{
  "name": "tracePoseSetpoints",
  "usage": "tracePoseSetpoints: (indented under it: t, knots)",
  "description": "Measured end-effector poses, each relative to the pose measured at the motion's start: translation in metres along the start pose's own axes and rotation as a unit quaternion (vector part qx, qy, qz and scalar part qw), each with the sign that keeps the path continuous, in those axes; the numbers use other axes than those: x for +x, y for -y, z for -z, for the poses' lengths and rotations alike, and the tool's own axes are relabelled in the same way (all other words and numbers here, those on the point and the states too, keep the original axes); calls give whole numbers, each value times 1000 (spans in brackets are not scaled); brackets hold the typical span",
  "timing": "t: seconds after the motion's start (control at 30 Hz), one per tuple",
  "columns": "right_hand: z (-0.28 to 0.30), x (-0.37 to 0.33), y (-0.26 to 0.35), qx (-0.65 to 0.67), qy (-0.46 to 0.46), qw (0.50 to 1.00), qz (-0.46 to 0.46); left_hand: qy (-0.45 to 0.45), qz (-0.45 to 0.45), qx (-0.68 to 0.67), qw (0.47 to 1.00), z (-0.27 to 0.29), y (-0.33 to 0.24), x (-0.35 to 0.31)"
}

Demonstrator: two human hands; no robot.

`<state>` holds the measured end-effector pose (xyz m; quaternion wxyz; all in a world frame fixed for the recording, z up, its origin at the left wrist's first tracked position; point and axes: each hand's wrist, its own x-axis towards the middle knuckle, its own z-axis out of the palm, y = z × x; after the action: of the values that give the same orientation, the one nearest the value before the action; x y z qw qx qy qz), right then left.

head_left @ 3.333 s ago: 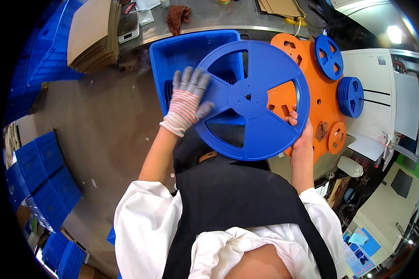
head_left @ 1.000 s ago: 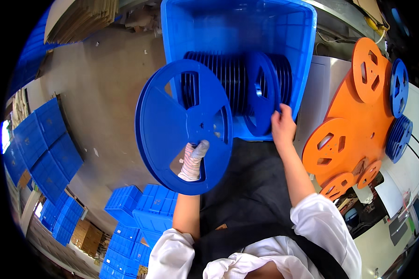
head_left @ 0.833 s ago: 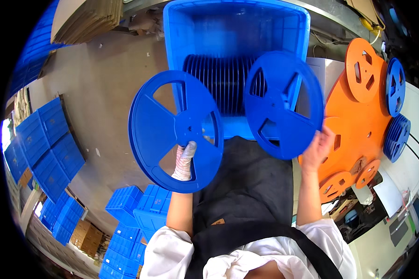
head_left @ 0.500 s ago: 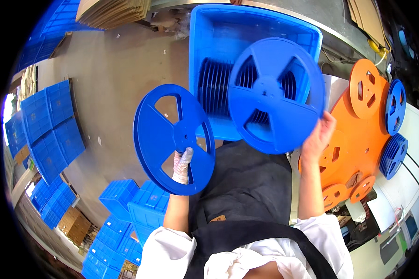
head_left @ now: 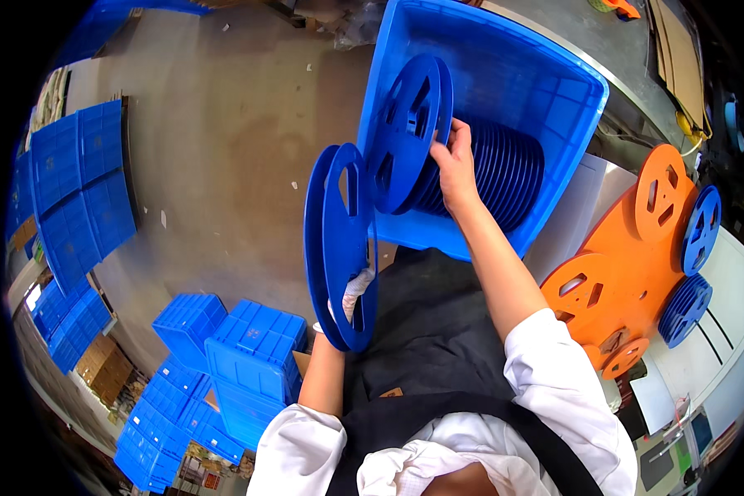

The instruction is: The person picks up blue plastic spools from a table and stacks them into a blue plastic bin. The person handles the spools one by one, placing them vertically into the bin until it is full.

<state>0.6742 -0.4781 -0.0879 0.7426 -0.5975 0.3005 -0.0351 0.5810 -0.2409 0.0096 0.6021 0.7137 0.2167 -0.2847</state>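
My left hand (head_left: 355,295), in a pale glove, grips a blue plastic reel (head_left: 337,240) by its spokes, the thumb through an opening. The reel stands nearly edge-on left of my apron, and its two flanges show. My right hand (head_left: 457,161) is bare and closed on the right-hand rim of a second blue reel (head_left: 400,153). That one is tilted upright at the left end of a row of blue reels (head_left: 512,174) inside a blue bin (head_left: 576,78). The two held reels come close together or overlap in view; whether they touch I cannot tell.
To the right stands a large orange disc (head_left: 616,273) carrying smaller orange reels and blue reels (head_left: 703,227). Closed blue crates (head_left: 256,355) are stacked at the lower left, with more crates (head_left: 83,182) at the far left. Cardboard sheets (head_left: 678,62) lie at the upper right.
The reel in my right hand has moved left and turned from facing up to nearly upright at the row's end. My left hand's reel has turned edge-on. The view has shifted.
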Motion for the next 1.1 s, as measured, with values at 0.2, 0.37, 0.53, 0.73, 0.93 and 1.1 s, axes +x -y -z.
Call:
tracePoseSetpoints:
  t: [0.2,0.37,0.53,0.73,0.93,1.1]
  knots:
    - [8,13,-14,-14,-85,996,-26,39,-23,14,999,-13,-5,27]
    - [45,0,-22,15,-164,986,-33,105,-5,62,993,-23,2,73]
    - [58,-19,-15,24,-167,985,-28,121,-29,105,987,-50,25,157]
    - [84,-59,14,188,-171,967,-4,28,142,-5,989,-33,71,211]
    - [186,-134,41,200,-221,954,5,-90,-153,364,914,-34,64,191]
    - [226,-171,58,177,-226,957,33,28,-277,513,812,-92,44,249]
